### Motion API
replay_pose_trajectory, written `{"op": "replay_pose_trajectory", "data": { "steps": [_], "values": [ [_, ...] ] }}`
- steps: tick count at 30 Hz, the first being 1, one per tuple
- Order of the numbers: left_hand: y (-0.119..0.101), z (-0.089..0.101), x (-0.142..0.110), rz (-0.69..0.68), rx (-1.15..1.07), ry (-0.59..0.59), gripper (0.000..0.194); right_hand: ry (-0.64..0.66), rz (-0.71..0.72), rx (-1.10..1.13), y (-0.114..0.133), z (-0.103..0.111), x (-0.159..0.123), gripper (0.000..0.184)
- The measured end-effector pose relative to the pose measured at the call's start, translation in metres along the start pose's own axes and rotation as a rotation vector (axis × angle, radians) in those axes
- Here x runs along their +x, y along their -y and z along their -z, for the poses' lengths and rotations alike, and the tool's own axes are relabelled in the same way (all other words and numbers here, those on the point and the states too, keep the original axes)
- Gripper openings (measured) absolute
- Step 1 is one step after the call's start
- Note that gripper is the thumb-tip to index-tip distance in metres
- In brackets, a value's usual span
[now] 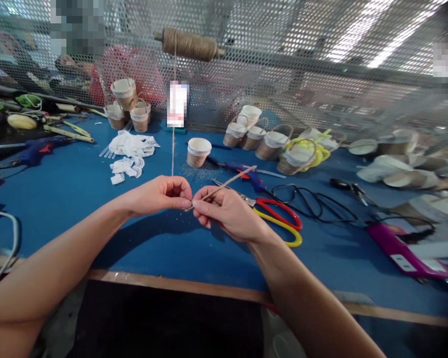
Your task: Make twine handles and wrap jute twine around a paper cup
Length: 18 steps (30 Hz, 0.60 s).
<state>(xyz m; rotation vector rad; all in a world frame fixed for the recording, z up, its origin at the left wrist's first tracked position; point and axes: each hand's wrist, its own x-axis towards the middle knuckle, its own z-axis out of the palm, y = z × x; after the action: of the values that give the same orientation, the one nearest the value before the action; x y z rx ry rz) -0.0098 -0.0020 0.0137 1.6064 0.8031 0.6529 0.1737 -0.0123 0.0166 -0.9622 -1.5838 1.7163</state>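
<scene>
Over the middle of the blue table, two hands meet at one slanting length of twine. The right hand pinches it between thumb and fingers; the left hand, curled nearly closed, has thumb and forefinger together on its lower end. One hanging strand runs from one spool down to the left hand, where its end is hidden. One lone cup stands just beyond the hands; at least three cups are piled back left, at least five back right. One pair of scissors lies partly under the right wrist, close beside one glue gun; another lies far left. Between hands and wooden front edge stretches broad blue surface; rightward, tools crowd the room.
</scene>
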Motion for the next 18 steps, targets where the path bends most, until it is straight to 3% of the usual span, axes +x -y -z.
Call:
{"op": "replay_pose_trajectory", "data": {
  "steps": [11,18],
  "values": [
    [-0.0002,0.0006,-0.0005,0.081,-0.19,0.085,0.012,0.03,-0.016,-0.013,0.0005,-0.0018,-0.0006,0.016],
    [0.0018,-0.0021,0.0006,0.071,-0.206,0.014,0.012,-0.046,-0.004,-0.147,0.0017,-0.0036,-0.0005,0.018]
  ]
}}
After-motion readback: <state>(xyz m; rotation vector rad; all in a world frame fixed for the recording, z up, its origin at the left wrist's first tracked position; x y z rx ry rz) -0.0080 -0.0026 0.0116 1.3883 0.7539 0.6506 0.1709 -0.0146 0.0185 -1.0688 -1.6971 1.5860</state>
